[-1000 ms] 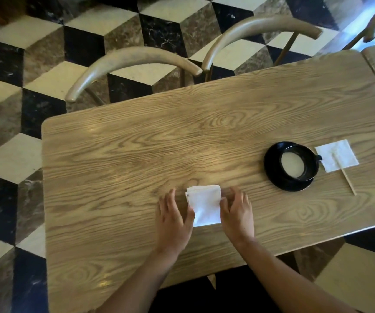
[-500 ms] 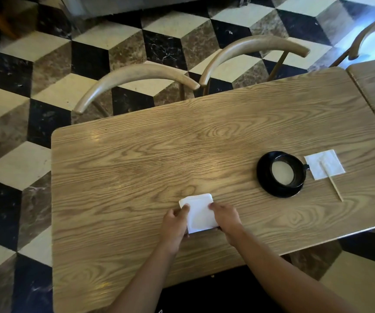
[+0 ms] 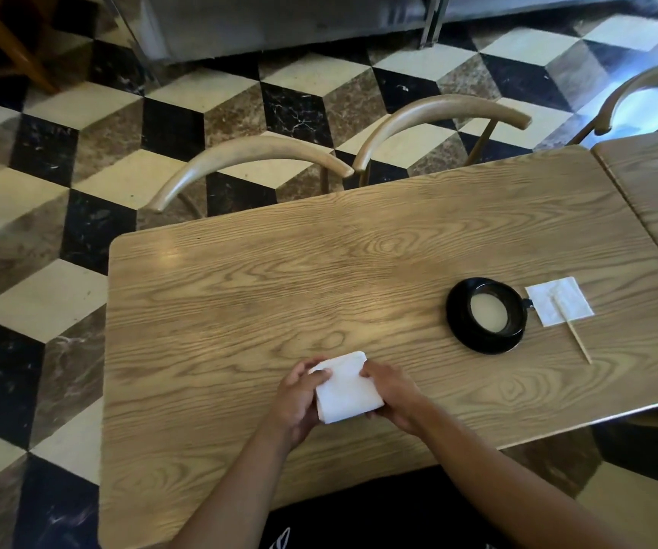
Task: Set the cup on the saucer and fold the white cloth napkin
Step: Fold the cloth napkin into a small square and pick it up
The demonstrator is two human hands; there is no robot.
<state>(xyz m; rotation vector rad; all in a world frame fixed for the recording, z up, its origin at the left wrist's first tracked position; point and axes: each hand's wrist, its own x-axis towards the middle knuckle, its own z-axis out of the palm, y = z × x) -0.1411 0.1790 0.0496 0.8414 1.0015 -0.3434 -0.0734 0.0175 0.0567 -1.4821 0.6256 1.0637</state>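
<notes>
while our left hand (image 3: 297,398) curls around the left edge of the white cloth napkin (image 3: 345,388), our right hand (image 3: 392,394) closes on its right edge, so both of us grip the folded square between thumb and fingers in the lower middle of the frame. we cannot tell whether the napkin rests on the wooden table (image 3: 279,279) or is lifted just clear of it. over at the right of the frame the black cup (image 3: 495,309), with a pale liquid inside, sits on the black saucer (image 3: 460,326), its handle pointing right. just beside that handle lies a small white paper square (image 3: 564,301), with a thin wooden stick (image 3: 574,334) laid across it and running down onto the table. two curved chair backs (image 3: 248,158) stand beyond the table's far edge, over a checkered floor (image 3: 42,192) in the upper left.
</notes>
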